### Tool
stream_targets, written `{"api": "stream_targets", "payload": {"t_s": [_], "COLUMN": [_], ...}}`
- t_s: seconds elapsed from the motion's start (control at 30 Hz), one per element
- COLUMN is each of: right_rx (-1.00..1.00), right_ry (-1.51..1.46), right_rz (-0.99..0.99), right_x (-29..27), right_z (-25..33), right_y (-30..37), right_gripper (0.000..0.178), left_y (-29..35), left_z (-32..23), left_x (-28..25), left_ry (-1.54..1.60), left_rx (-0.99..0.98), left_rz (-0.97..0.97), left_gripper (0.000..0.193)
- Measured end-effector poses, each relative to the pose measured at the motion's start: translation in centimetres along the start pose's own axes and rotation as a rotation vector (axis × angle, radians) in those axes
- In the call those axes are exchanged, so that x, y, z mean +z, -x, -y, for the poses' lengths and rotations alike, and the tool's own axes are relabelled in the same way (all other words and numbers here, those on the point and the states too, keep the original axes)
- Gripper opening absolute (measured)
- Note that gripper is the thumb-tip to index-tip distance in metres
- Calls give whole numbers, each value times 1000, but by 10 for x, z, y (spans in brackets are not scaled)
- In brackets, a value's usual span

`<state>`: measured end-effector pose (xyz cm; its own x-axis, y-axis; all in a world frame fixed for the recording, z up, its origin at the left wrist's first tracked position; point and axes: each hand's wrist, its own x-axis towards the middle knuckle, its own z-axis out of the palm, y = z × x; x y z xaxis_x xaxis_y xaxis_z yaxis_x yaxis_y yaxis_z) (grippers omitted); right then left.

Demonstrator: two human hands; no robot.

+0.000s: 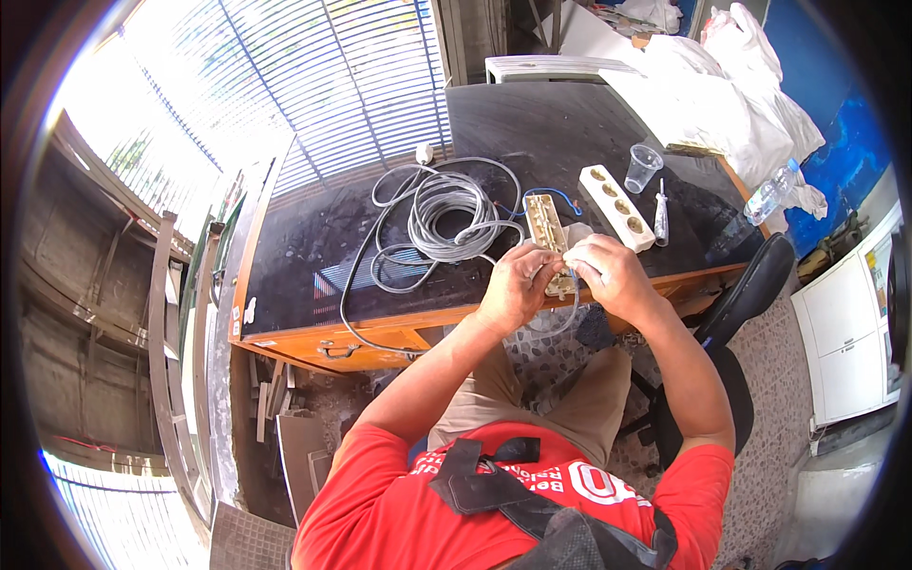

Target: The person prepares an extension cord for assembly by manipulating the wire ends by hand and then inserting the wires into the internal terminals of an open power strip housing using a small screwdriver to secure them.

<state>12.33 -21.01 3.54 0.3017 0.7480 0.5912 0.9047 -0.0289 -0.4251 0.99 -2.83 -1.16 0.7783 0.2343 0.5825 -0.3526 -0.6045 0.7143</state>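
Note:
My left hand (519, 287) and my right hand (616, 275) meet over the desk's front edge, fingertips pinched close together. A thin grey cable (576, 306) hangs in a loop from beneath my right fingers. Whatever my left fingertips hold is too small to make out. Just beyond them lies an opened cream socket strip housing (543, 220), its inner parts exposed and its near end partly hidden by my hands. A blue wire (560, 194) curves around its far end. To its right rests the white socket cover (617, 208) with a row of round outlets.
A large coil of grey cable (445, 224) with a white plug (424, 153) lies on the dark desk (313, 237). A screwdriver (661, 217), a clear plastic cup (643, 168) and a plastic bottle (770, 193) are at the right. A black chair (750, 290) stands beside me.

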Motion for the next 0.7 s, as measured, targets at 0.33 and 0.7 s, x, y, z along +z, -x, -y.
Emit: {"api": "stream_targets", "payload": {"t_s": [0.33, 0.7], "right_rx": [80, 146], "right_ry": [-180, -208], "right_rz": [102, 98], "right_x": [-13, -4], "right_z": [5, 3], "right_y": [-4, -5], "right_gripper": [8, 5], "left_y": [-2, 1], "left_z": [-2, 4], "left_x": [-2, -3], "left_ry": [0, 20], "left_rx": [46, 58], "left_rz": [-10, 35], "left_gripper": [12, 15]}}
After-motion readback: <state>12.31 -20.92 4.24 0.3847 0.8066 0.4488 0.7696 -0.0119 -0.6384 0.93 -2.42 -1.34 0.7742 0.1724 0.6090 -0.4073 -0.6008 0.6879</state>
